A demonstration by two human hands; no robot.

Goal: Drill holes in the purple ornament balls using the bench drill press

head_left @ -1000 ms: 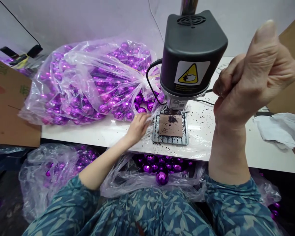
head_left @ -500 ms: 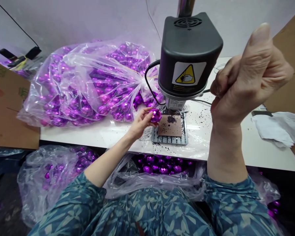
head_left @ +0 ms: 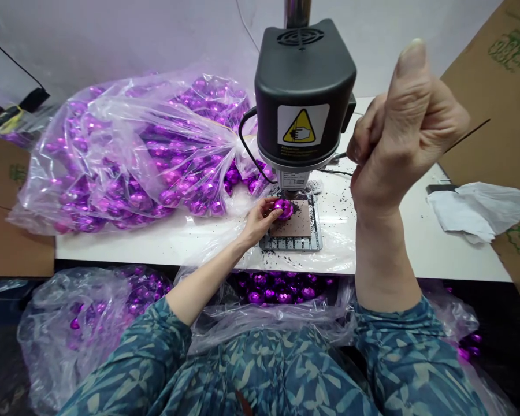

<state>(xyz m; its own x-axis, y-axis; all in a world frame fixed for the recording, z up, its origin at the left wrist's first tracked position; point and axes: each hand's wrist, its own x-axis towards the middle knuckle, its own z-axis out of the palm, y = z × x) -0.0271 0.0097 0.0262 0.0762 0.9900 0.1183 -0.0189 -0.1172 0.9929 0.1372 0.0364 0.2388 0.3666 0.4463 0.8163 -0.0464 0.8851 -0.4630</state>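
A shiny purple faceted ball is pinched between the thumb and fingers of my left hand. It is over the brown board on the slotted metal base, just under the lower end of the black drill press. To the right of the machine's head, my right hand is raised in a closed grip, thumb upward. Whatever it grips is hidden behind the fingers. Dark shavings are scattered over the board and around the base.
A large clear bag of purple balls lies on the white table at left. Below the table's front edge, an open plastic bag holds more balls. Crumpled white paper and a cardboard box are at right.
My left hand has moved the ball rightward from the board's left edge to beneath the drill press. My right hand stays closed beside the machine. The whole view has shifted slightly.
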